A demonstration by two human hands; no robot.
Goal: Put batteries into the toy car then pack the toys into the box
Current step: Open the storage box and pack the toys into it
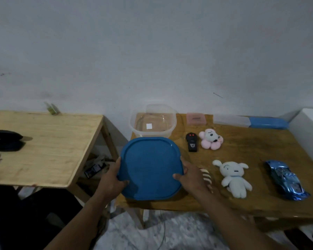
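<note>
While left hand and right hand are clamping the lid at its 9 and 3 o'clock edges, box is sitting open at 12 o'clock. Car, lying at 3 o'clock, is probably light, stiff and slick, so flanks are looking best for grip.

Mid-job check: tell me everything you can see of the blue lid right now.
The blue lid is a rounded square, plastic by its look, with a raised rim. It is off the clear box, held just in front of it, flat face up. The left hand grips its left edge, the right hand its right edge, thumbs on top.
</note>
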